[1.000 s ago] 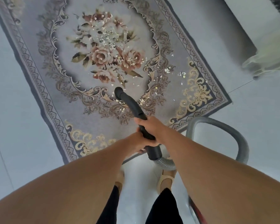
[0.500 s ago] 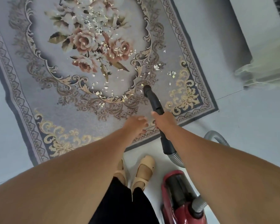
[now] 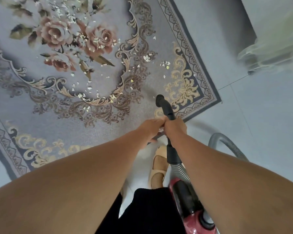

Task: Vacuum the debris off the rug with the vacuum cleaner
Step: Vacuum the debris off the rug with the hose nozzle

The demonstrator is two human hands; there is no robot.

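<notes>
On the pale floor (image 3: 260, 124) lies the flowered rug (image 3: 41, 115), filling the left, with pale debris (image 3: 90, 88) scattered from its rose centre toward the near corner. The left grip (image 3: 150, 130) touches the right one at the black tube (image 3: 167, 109); whether its fingers curl round anything I cannot tell. The nozzle (image 3: 159, 100) is over the rug's corner scrollwork, a scrap just beside it. The right grip (image 3: 176, 127) is wrapped round the tube. Below are a beige shoe (image 3: 157, 168) and the red vacuum cleaner (image 3: 188, 205); its grey hose (image 3: 227, 146) loops right.
</notes>
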